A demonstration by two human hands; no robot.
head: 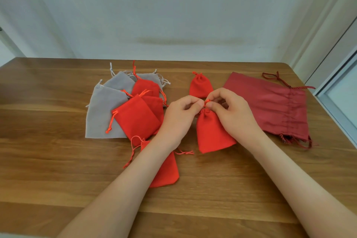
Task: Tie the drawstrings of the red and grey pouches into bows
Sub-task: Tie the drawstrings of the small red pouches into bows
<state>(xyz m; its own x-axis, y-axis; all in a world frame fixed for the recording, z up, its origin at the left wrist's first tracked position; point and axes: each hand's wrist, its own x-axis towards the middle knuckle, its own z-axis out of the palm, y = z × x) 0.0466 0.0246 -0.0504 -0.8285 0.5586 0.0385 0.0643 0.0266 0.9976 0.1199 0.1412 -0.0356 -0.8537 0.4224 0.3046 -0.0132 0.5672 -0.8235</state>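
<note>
- Bare forearms (pixel 116 189) reach in from the near edge over the table (pixel 48 170).
- Under the left wrist lies a loose pouch (pixel 169 173), its strings untied.
- Left hand (pixel 178 117) and right hand (pixel 232 115) meet, the curled fingertips of each pinching the drawstring (pixel 206 102) above the gathered neck of the red pouch (pixel 212 133), which lies between the wrists.
- Just behind the hands sits a tied pouch (pixel 201 87), neck cinched.
- To the left, grey pouches (pixel 100 116) and open red pouches (pixel 137 121) overlap in a heap.
- To the right lies a dark red bag (pixel 270 102), flat.
</note>
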